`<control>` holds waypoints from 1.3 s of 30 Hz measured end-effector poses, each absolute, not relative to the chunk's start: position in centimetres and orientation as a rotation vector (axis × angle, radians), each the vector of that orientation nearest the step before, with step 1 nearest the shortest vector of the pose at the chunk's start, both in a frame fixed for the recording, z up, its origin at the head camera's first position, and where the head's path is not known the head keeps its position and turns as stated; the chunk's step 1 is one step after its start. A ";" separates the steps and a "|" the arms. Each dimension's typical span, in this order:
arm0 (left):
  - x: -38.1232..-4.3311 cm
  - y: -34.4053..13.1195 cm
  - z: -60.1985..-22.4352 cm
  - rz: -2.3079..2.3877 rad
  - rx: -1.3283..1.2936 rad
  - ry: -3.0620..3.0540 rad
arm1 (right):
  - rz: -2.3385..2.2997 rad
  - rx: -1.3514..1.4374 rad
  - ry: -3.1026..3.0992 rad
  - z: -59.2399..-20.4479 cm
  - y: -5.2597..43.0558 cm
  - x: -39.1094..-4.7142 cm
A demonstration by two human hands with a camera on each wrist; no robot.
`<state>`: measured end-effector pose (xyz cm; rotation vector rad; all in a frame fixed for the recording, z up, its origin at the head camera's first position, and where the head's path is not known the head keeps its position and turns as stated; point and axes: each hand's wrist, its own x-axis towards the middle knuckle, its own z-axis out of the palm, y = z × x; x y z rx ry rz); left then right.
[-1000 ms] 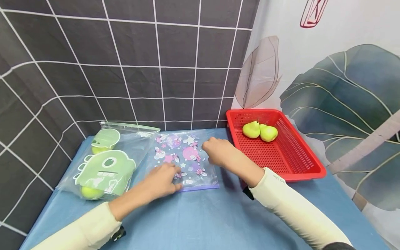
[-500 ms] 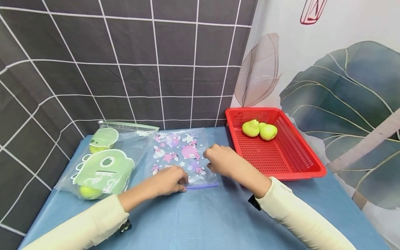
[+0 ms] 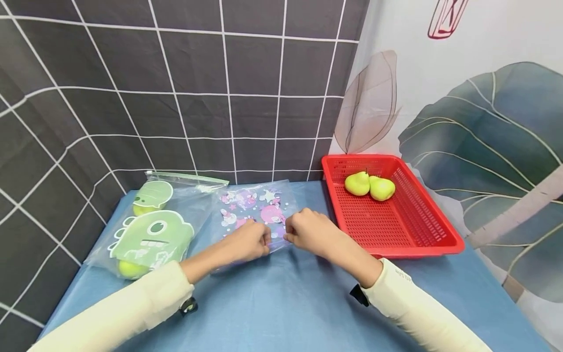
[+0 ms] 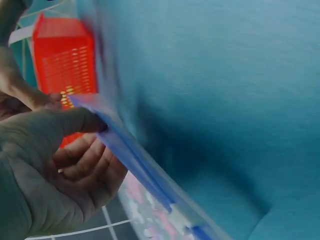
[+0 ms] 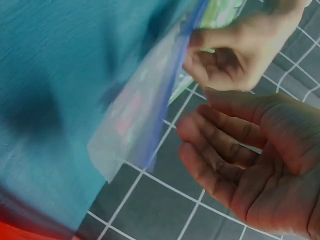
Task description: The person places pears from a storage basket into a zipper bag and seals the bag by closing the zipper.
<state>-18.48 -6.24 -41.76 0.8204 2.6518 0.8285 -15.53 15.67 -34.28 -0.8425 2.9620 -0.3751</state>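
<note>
A clear zip bag (image 3: 272,213) printed with pink and purple cartoon figures has its front edge raised off the blue table. My left hand (image 3: 247,242) pinches that edge between thumb and fingers; the left wrist view shows the purple zip strip (image 4: 135,159) in the pinch and a pale slider (image 4: 181,218) farther along it. Close by on the bag's right side is my right hand (image 3: 313,233). In the right wrist view its fingers (image 5: 220,175) are loosely bent, apart from the bag, and hold nothing.
A larger zip bag (image 3: 151,237) with a green monster print lies at the left, yellow-green round things inside. At the right stands a red basket (image 3: 393,252) holding two yellow-green pears (image 3: 368,186). A dark gridded cloth (image 3: 250,117) hangs behind the blue table (image 3: 281,313).
The bag's front edge has come up off the table, pinched by my left hand, which has moved right. My right hand has stayed near the bag's right side, closer to the left hand.
</note>
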 end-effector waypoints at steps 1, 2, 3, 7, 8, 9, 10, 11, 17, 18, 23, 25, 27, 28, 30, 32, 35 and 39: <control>-18.1 -5.9 -40.4 0.866 0.777 2.654 | -0.407 -0.841 2.973 -34.1 15.7 -15.4; -17.7 -5.5 -38.9 0.904 0.712 2.654 | -0.442 -0.843 2.987 -33.9 15.8 -15.4; -17.6 -5.3 -38.1 0.933 0.680 2.659 | -0.474 -0.845 3.005 -33.7 15.8 -15.4; -18.0 -4.9 -35.3 1.021 0.611 2.704 | -0.628 -0.792 3.077 -32.8 15.7 -15.7; -18.2 -4.9 -34.7 1.037 0.599 2.718 | -0.675 -0.763 3.089 -32.7 15.6 -15.8; -18.4 -4.9 -34.1 1.054 0.591 2.722 | -0.718 -0.732 3.096 -32.5 15.5 -16.0; -18.5 -4.9 -33.5 1.078 0.581 2.723 | -0.761 -0.701 3.097 -32.2 15.4 -16.2; -18.6 -5.0 -32.9 1.109 0.567 2.715 | -0.794 -0.678 3.100 -32.0 15.3 -16.4; -18.8 -4.8 -29.9 1.189 0.521 2.738 | -0.922 -0.619 3.058 -30.1 14.7 -17.8; -18.9 -4.8 -29.4 1.185 0.517 2.762 | -0.942 -0.620 3.051 -29.7 14.6 -18.0; -18.8 -4.7 -26.9 1.200 0.472 2.862 | -0.984 -0.507 3.025 -27.2 14.4 -18.6; -18.9 -4.8 -25.7 1.203 0.475 2.903 | -0.967 -0.437 3.029 -26.1 14.5 -18.8; -18.9 -4.9 -24.7 1.200 0.483 2.948 | -0.928 -0.389 3.051 -25.2 14.7 -19.0; -19.0 -4.9 -24.2 1.195 0.487 2.971 | -0.910 -0.373 3.062 -24.8 14.8 -19.2; -19.0 -5.1 -23.2 1.171 0.488 3.013 | -0.866 -0.352 3.083 -24.1 15.1 -19.5; -19.1 -5.3 -22.3 1.162 0.477 3.042 | -0.838 -0.329 3.092 -23.5 15.6 -19.8; -19.4 -5.9 -21.2 1.173 0.437 3.058 | -0.802 -0.294 3.109 -23.0 16.5 -20.4; -19.9 -7.0 -20.3 1.193 0.346 3.073 | -0.777 -0.247 3.114 -23.1 18.0 -21.1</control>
